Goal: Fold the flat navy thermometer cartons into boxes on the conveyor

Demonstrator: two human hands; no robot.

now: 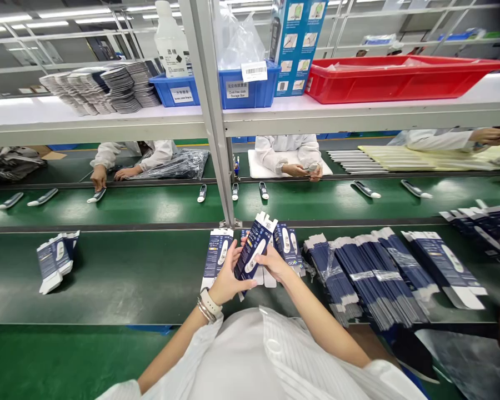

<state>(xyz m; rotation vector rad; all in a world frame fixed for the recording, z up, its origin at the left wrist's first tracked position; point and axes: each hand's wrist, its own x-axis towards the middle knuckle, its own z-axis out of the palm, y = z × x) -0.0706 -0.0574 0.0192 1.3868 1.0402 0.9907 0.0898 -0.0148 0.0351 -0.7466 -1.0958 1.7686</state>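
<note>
A dark blue and white folding carton (254,244) with a printed device on its face is held tilted in front of me, its white end flaps standing up at the top. My left hand (228,273) grips its left side and lower edge. My right hand (274,263) holds the right side, the thumb lying on the printed face. Just left of the carton, another flat carton (217,250) lies on the green bench. More cartons (286,244) lie behind and right of my right hand, partly hidden by it.
Bundled flat cartons (370,272) lie to the right, and a few opened cartons (58,256) at far left. Beyond runs a green conveyor (166,204) carrying small handheld devices (364,189). Co-workers' hands (302,170) work across it. A metal post (210,105) and overhead shelf (350,115) stand ahead.
</note>
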